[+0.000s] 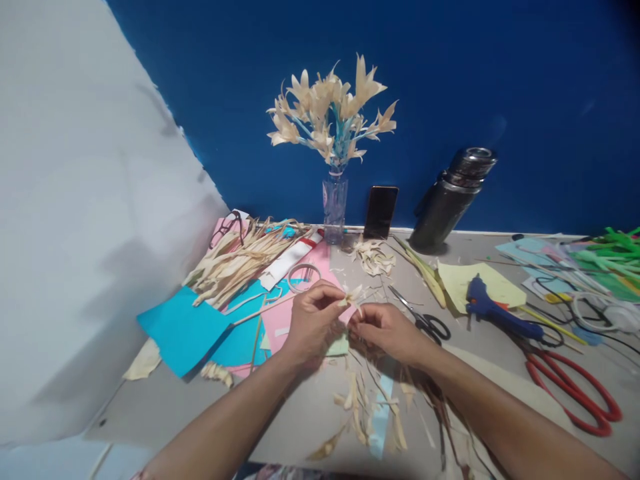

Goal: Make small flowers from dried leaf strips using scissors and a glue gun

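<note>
Between my two hands, over the middle of the table, is a small cream flower [354,295] that looks made of dried husk. My left hand [316,321] pinches it at its left side with thumb and forefinger. Just below and to the right, the fingers of my right hand [383,328] are closed at the flower's lower end; what exactly lies between them is hidden. Pink paper [277,317] and blue paper [245,333] lie under and left of my left hand. Black-handled scissors [423,320] rest right beside my right hand. Husk scraps [357,407] are strewn below the hands.
A clear bottle [335,210] holds several husk flowers [325,110]. Behind stand a phone [381,212] and a dark flask [450,203]. Dried husks [245,257] are heaped at left. A blue glue gun [495,310] and red-handled scissors [575,387] lie at right.
</note>
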`<state>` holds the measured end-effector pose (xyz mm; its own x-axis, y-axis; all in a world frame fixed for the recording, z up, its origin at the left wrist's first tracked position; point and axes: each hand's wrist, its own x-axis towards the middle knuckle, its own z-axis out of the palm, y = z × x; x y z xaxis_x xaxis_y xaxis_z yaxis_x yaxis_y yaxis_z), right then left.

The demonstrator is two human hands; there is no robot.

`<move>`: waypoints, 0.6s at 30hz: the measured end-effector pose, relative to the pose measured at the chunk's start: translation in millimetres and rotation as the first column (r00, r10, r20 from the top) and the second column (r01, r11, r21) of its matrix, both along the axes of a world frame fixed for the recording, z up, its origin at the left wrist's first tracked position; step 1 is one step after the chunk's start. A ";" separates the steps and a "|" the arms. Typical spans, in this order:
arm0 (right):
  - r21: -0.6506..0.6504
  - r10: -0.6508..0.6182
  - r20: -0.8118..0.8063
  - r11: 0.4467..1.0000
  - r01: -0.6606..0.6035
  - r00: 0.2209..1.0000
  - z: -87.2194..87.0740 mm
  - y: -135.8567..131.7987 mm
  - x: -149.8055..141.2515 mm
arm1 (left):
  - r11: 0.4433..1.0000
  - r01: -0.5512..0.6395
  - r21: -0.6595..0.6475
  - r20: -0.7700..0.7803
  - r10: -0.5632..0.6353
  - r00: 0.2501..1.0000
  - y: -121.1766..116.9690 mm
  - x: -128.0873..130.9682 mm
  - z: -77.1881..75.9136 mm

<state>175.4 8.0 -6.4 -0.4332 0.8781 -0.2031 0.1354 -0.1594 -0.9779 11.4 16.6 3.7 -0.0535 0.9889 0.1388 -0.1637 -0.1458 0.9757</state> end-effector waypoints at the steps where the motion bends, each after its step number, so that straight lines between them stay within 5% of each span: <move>1: 0.007 0.001 0.012 1.000 -0.001 1.000 0.1 -0.2 0.0 | 1.000 0.012 -0.012 0.012 -0.012 1.000 0.1 -0.3 -1.2; 6: 0.173 -0.167 0.156 0.975 0.140 0.973 9.5 8.8 14.1 | 0.961 0.042 -0.273 0.186 0.010 0.982 4.0 -3.5 -7.6; 10: 0.378 -0.534 0.128 0.806 0.457 0.836 20.5 29.9 45.2 | 0.953 -0.017 -0.302 0.252 0.097 0.963 13.4 -9.9 -9.8; 13: 0.400 -0.655 0.050 0.705 0.586 0.754 26.1 42.4 65.9 | 0.954 0.010 -0.299 0.289 0.080 0.954 18.3 -12.6 -12.0; 15: 0.449 -0.661 0.143 0.707 0.546 0.737 29.5 44.7 72.6 | 0.956 0.014 -0.293 0.290 0.075 0.954 19.5 -12.5 -13.1; 18: 0.488 -0.482 0.579 0.851 0.193 0.658 32.8 40.2 69.9 | 0.960 -0.006 -0.279 0.259 0.081 0.962 19.4 -11.3 -13.4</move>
<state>245.3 48.2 26.4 0.0326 0.9984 0.0453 0.7705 0.0038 -0.6375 0.1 36.0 -9.7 -0.0952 0.9823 -0.1612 -0.4216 0.1069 0.9005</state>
